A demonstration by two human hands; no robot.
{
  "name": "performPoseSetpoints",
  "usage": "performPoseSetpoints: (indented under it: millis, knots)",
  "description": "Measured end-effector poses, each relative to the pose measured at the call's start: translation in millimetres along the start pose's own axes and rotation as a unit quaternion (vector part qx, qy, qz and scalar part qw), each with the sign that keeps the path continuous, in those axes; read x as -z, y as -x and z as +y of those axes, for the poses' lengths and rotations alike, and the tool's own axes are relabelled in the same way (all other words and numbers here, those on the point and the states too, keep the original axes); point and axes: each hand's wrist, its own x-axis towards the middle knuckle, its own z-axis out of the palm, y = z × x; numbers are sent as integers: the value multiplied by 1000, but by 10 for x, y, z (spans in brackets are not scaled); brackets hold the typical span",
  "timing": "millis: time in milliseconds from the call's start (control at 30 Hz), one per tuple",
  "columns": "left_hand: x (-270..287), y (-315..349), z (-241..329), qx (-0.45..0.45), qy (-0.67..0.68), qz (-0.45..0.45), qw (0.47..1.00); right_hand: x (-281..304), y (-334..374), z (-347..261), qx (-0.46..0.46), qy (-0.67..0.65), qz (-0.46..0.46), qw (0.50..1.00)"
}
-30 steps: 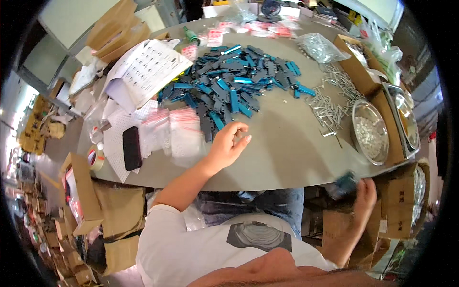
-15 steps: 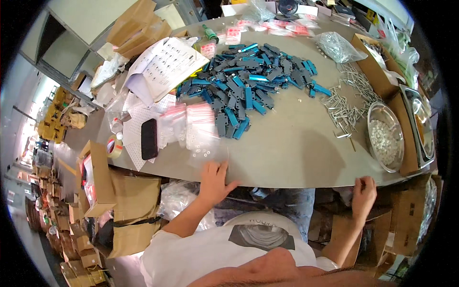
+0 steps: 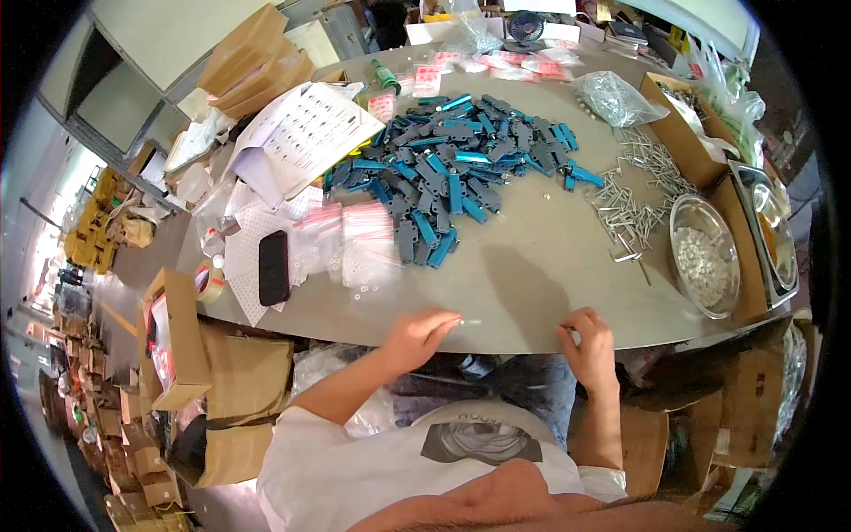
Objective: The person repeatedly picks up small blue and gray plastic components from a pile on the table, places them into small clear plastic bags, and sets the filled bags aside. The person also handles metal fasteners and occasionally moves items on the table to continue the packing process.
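My left hand [image 3: 420, 339] is over the table's near edge, thumb and fingers pinched together. At its fingertips shows a faint, pale, see-through sliver [image 3: 470, 322], too thin to name. My right hand [image 3: 589, 348] is curled at the same edge to the right, and a small whitish bit [image 3: 576, 337] shows between its thumb and fingers. Beyond the left hand lie clear zip bags [image 3: 370, 232] with red-striped tops, and small white rings [image 3: 362, 289] beside them. Farther off is a heap of blue and dark grey folding-tool handles [image 3: 452, 164].
Bent metal hex keys [image 3: 634, 208] are spread at the right, beside a steel bowl [image 3: 678, 257] of small white pieces. Cardboard boxes line that side. A black phone [image 3: 274, 268], printed sheets [image 3: 310, 133] and a tape roll [image 3: 209, 282] lie at the left. A small fan [image 3: 525, 28] stands behind.
My left hand has moved right and gone from spread fingers to a pinch. My right hand has come left, toward the middle, with its fingers curled.
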Motion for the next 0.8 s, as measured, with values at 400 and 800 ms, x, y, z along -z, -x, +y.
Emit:
performPoseSetpoints:
  millis: [400,800]
  knots:
    - [-308,-994,-189,-8,157,-42,987,-191,-337,-291,65,-21,3,998]
    - [-270,-811,-312,-35,103,-99,989,-537,-732,-610,117,24,-127,985]
